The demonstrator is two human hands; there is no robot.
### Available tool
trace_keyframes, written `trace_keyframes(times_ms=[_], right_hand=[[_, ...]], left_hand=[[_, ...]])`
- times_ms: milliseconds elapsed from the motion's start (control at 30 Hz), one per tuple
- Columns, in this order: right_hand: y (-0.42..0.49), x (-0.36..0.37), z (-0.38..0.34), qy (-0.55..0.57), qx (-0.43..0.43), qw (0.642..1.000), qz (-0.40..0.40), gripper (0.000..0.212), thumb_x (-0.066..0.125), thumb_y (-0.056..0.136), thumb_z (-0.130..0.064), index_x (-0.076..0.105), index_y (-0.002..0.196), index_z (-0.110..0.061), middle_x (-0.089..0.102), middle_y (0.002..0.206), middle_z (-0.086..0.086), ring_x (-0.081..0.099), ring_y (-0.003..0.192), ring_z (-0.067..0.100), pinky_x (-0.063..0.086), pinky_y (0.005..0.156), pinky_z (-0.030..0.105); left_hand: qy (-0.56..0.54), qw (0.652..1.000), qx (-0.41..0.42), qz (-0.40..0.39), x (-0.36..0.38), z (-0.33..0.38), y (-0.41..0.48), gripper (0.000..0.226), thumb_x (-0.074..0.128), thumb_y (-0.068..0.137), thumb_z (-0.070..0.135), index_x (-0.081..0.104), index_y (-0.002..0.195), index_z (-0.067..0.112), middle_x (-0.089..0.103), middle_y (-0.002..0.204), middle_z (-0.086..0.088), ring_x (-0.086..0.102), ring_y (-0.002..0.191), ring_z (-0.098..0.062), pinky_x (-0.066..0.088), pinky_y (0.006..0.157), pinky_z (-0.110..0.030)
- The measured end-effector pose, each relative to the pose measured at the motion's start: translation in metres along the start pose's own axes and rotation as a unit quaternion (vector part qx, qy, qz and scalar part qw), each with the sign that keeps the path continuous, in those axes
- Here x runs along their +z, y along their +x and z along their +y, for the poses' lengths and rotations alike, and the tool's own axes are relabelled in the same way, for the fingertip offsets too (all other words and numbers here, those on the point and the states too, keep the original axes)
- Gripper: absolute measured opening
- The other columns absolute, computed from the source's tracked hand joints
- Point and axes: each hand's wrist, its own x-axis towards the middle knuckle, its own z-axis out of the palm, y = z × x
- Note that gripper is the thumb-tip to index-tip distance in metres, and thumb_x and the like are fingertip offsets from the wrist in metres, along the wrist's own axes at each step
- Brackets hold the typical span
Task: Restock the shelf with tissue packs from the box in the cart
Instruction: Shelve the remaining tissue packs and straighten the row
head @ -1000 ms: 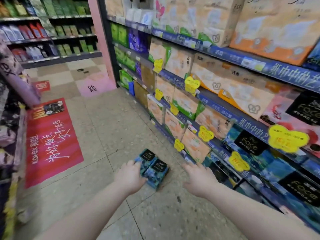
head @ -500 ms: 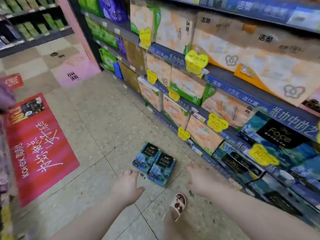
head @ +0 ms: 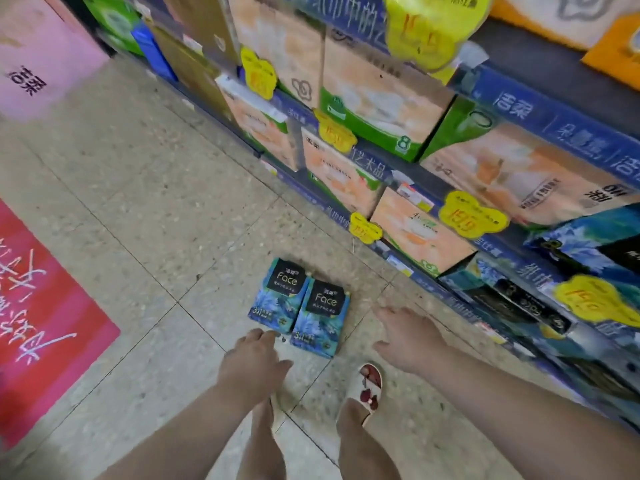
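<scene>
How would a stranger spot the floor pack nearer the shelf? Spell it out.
From the shelving on the right, look down to the speckled floor in front. Two blue Face packs lie side by side; yours is the right-hand pack, nearest the sandalled foot.

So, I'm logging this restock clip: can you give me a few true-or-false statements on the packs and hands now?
Two blue tissue packs lie side by side on the floor. True.
The right hand grips one pack. False: it is open, apart from both.
The left hand lifts a pack. False: it holds nothing, just by the packs' near edge.
A red mat lies left of the packs. True.
</scene>
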Motion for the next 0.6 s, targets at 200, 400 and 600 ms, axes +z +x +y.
trace_keyframes(times_ms=[200, 400, 600], right_hand=[[0.096, 0.045, 0.006, 0.046, 0.060, 0.997, -0.017, 0.056, 0.049, 0.093, -0.033, 0.029, 0.144, -0.022, 0.042, 0.145, 0.004, 0.042, 0.130, 0.027, 0.040, 0.103, 0.041], [0.193, 0.112, 0.012, 0.115, 0.107, 0.987, -0.047, 0.055, 0.052, 0.091, -0.033, 0.034, 0.141, -0.020, 0.046, 0.141, 0.008, 0.046, 0.127, 0.029, 0.042, 0.102, 0.040], [0.274, 0.172, 0.020, 0.207, 0.121, 0.968, -0.074, 0.069, 0.055, 0.092, -0.037, 0.023, 0.149, -0.017, 0.036, 0.150, 0.010, 0.040, 0.134, 0.026, 0.037, 0.102, 0.032]], left_hand=[[-0.004, 0.999, 0.020, -0.041, 0.035, -0.021, 0.113, 0.056, 0.051, 0.090, 0.042, 0.037, 0.140, 0.021, 0.042, 0.141, 0.000, 0.045, 0.126, -0.020, 0.045, 0.099, -0.036], [-0.028, 0.996, 0.021, -0.081, 0.092, -0.037, 0.216, 0.065, 0.054, 0.090, 0.040, 0.029, 0.146, 0.019, 0.037, 0.147, -0.006, 0.041, 0.132, -0.025, 0.040, 0.105, -0.040], [-0.076, 0.992, 0.020, -0.098, 0.160, -0.035, 0.296, 0.068, 0.059, 0.089, 0.038, 0.027, 0.146, 0.019, 0.035, 0.146, -0.007, 0.043, 0.130, -0.028, 0.042, 0.101, -0.041]])
